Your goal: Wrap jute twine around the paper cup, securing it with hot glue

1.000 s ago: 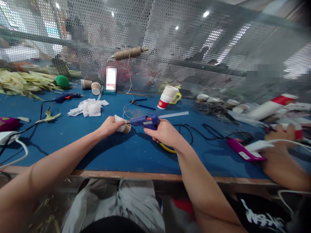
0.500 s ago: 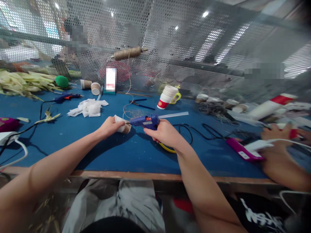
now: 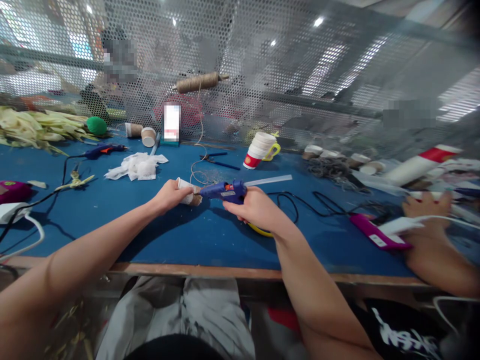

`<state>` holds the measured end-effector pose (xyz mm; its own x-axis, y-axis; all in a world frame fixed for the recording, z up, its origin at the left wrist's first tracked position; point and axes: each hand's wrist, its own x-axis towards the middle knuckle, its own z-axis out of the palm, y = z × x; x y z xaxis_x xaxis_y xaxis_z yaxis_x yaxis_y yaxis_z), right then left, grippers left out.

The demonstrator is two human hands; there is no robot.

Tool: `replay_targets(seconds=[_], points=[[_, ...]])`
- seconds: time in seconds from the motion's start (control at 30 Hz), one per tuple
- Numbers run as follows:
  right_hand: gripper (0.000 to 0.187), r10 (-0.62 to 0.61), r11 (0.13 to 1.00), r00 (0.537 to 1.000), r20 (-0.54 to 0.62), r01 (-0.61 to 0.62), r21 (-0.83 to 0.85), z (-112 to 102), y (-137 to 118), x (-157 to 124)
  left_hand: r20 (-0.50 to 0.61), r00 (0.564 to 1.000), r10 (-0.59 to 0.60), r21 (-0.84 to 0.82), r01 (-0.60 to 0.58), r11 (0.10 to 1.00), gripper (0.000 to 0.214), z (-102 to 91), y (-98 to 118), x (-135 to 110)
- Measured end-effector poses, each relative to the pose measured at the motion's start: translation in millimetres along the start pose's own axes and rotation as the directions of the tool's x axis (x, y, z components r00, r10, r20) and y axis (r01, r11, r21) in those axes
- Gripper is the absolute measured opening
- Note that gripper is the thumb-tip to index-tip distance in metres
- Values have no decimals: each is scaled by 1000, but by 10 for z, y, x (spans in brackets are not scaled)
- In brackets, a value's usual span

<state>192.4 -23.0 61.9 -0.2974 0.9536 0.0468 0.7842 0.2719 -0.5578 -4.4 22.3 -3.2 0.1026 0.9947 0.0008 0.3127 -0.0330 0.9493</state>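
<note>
My left hand (image 3: 169,195) is closed around a white paper cup (image 3: 183,184) tilted on its side, its lower part wrapped in brown twine. In my right hand (image 3: 255,204) is a blue hot glue gun (image 3: 223,192), with a clear glue stick (image 3: 269,180) jutting from its back. The gun's nozzle points left and meets the twine-wrapped part of the cup; whether glue is coming out is too small to see. Twine (image 3: 198,162) runs from the cup area up to a spool (image 3: 198,82) in front of the mesh screen.
Behind my hands stand stacked paper cups (image 3: 258,150) and dark-handled pliers or scissors (image 3: 221,162). White tissue (image 3: 138,166), another glue gun (image 3: 105,150) and corn husks (image 3: 33,127) lie left. On the right are a purple power strip (image 3: 378,234), black cable and a co-worker's hand (image 3: 427,212).
My hands, the cup and the glue gun stay almost in place. At the right, the co-worker's hand and the things by it have shifted slightly.
</note>
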Motion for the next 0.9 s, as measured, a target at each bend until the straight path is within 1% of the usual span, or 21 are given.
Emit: replay_targets(seconds=[0.13, 0.3, 0.43, 0.57, 0.77, 0.9], points=[[31, -21, 1000, 1000, -8, 21, -5, 9, 14, 8, 0, 1000, -2, -4, 2, 1000, 25, 1, 6, -6], [23, 8, 997, 999, -32, -5, 83, 18, 41, 26, 5, 1000, 13, 9, -13, 1000, 27, 5, 9, -19], [25, 17, 993, 999, -41, -12, 114, 10, 36, 34, 16, 999, 50, 37, -50, 998, 26, 5, -2, -26], [26, 28, 993, 999, -39, -24, 117, 7, 31, 44, 17, 997, 73, 50, -74, 996, 25, 1, -15, -21], [19, 41, 993, 998, -43, -36, 112, 25, 59, 80, 42, 995, 94, 44, -96, 994, 25, -7, -17, -30], [19, 49, 993, 998, -39, -45, 110, 25, 49, 95, 47, 994, 95, 42, -97, 994, 25, -3, -18, -35]])
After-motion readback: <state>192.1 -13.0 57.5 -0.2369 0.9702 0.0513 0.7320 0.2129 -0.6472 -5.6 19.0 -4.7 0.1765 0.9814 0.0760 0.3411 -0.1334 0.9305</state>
